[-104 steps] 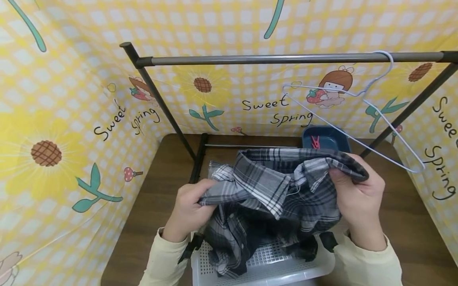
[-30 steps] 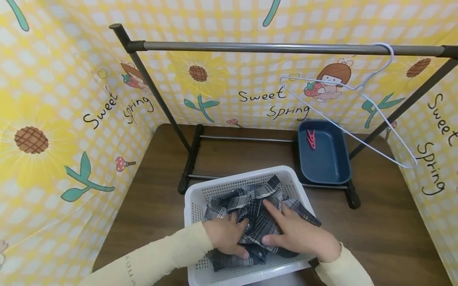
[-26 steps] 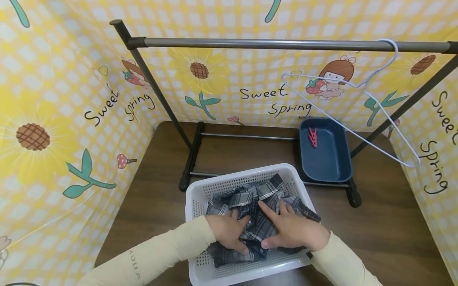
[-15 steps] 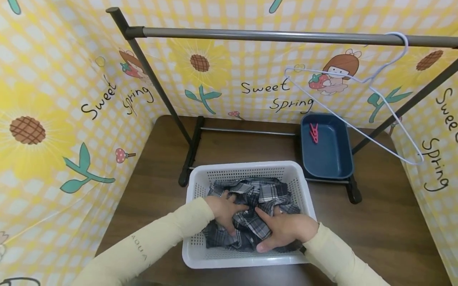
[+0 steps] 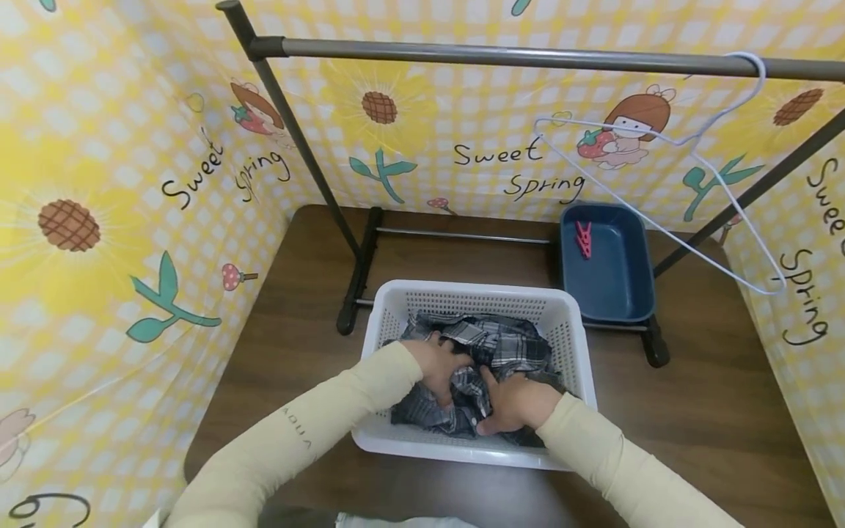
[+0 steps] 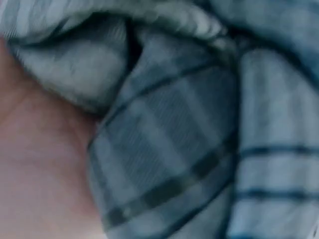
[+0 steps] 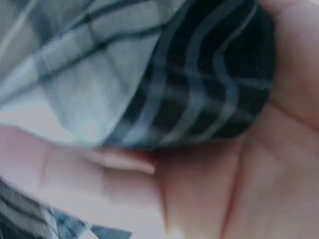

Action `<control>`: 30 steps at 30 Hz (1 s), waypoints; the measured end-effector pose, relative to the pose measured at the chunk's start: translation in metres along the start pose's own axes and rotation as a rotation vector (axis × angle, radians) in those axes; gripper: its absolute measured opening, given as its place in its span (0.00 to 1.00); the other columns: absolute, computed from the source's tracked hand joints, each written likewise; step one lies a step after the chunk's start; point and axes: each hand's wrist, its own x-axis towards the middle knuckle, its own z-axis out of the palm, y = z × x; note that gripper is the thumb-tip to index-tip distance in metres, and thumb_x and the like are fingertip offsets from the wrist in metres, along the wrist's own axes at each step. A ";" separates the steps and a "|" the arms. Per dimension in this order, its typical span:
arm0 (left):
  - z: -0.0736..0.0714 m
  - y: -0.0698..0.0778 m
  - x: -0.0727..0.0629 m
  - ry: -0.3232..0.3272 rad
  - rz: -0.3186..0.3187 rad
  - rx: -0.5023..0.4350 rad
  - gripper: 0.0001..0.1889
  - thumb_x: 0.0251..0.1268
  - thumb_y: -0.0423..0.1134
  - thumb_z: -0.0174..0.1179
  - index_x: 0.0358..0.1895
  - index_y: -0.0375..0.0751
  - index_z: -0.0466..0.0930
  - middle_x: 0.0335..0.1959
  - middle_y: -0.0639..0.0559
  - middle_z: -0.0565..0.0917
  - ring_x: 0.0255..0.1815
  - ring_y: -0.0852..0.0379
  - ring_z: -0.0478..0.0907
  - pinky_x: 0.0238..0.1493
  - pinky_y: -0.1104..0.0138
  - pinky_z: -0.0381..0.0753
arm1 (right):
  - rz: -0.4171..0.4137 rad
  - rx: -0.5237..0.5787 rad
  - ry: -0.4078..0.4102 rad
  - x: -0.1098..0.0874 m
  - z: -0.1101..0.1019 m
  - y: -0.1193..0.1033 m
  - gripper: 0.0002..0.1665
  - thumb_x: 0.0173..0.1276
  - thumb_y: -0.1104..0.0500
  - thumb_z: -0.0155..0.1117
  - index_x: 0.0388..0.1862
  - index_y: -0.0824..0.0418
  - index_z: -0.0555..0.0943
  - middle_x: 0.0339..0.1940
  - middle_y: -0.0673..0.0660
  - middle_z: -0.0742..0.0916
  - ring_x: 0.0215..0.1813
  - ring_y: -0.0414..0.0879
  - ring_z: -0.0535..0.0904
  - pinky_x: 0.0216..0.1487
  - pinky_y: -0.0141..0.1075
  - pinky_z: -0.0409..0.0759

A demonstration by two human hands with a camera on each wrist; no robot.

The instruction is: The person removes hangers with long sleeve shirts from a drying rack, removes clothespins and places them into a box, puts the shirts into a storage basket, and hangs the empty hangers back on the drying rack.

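A crumpled grey and black plaid shirt [image 5: 521,348] lies inside a white perforated basket [image 5: 475,456]. Both hands are down in the basket on the cloth. The left hand [image 5: 439,367] presses on the shirt's left part, its thumb spread from the fingers. The right hand [image 5: 518,402] presses from the right, thumb and index finger apart. A bunched fold stands between the two hands. In the left wrist view, shirt folds [image 6: 169,129] lie against the palm. The right wrist view has shirt cloth [image 7: 199,84] against the palm, above a straight thumb. Some fingertips are hidden by cloth.
A dark metal clothes rack [image 5: 488,55] stands behind the basket, with a white hanger [image 5: 634,194] at its right. A blue tray [image 5: 610,282] with a pink clothespin [image 5: 584,240] sits at the back right. Brown tabletop [image 5: 284,315] lies around; patterned cloth walls [image 5: 218,242] enclose it.
Earlier, both hands held the shirt up by its collar area above the basket. Since then it has come down into the basket. Lately the hands have moved inward, bunching it, and the basket has turned slightly.
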 end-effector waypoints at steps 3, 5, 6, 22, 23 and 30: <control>-0.012 -0.001 -0.002 0.031 0.058 -0.094 0.43 0.62 0.66 0.64 0.78 0.56 0.61 0.76 0.47 0.65 0.76 0.43 0.59 0.71 0.48 0.61 | 0.037 -0.029 0.013 -0.002 0.000 0.001 0.63 0.61 0.36 0.72 0.80 0.69 0.53 0.61 0.80 0.76 0.66 0.73 0.69 0.61 0.63 0.71; -0.016 0.001 -0.007 0.063 0.093 -0.127 0.40 0.68 0.65 0.58 0.78 0.53 0.62 0.74 0.48 0.68 0.74 0.47 0.63 0.71 0.51 0.62 | 0.034 -0.025 0.010 -0.002 0.000 0.003 0.63 0.61 0.37 0.72 0.80 0.69 0.52 0.61 0.80 0.76 0.67 0.73 0.69 0.62 0.63 0.70; -0.016 0.002 -0.010 0.073 0.106 -0.142 0.37 0.70 0.64 0.57 0.77 0.52 0.63 0.73 0.48 0.69 0.73 0.48 0.65 0.70 0.52 0.63 | 0.031 -0.017 0.001 -0.001 -0.001 0.003 0.63 0.62 0.37 0.72 0.80 0.69 0.52 0.61 0.79 0.77 0.67 0.73 0.69 0.62 0.63 0.70; 0.000 0.015 -0.020 -0.049 0.103 -0.092 0.33 0.65 0.58 0.65 0.72 0.56 0.73 0.69 0.54 0.74 0.74 0.52 0.64 0.71 0.54 0.62 | -0.006 0.105 -0.068 0.000 -0.013 0.008 0.65 0.60 0.38 0.74 0.80 0.70 0.51 0.64 0.74 0.77 0.64 0.65 0.75 0.66 0.57 0.68; 0.000 0.014 -0.020 -0.053 0.109 -0.097 0.33 0.65 0.58 0.65 0.72 0.55 0.73 0.69 0.53 0.74 0.74 0.51 0.64 0.71 0.54 0.62 | -0.013 0.115 -0.070 -0.001 -0.014 0.009 0.64 0.60 0.38 0.74 0.80 0.71 0.51 0.64 0.74 0.77 0.65 0.65 0.74 0.66 0.57 0.67; 0.004 0.016 -0.023 -0.043 0.105 -0.141 0.33 0.65 0.59 0.64 0.72 0.56 0.73 0.71 0.53 0.72 0.77 0.49 0.59 0.72 0.50 0.59 | -0.086 0.177 -0.069 -0.002 -0.019 0.025 0.59 0.64 0.32 0.67 0.79 0.68 0.58 0.71 0.71 0.72 0.71 0.65 0.68 0.70 0.58 0.62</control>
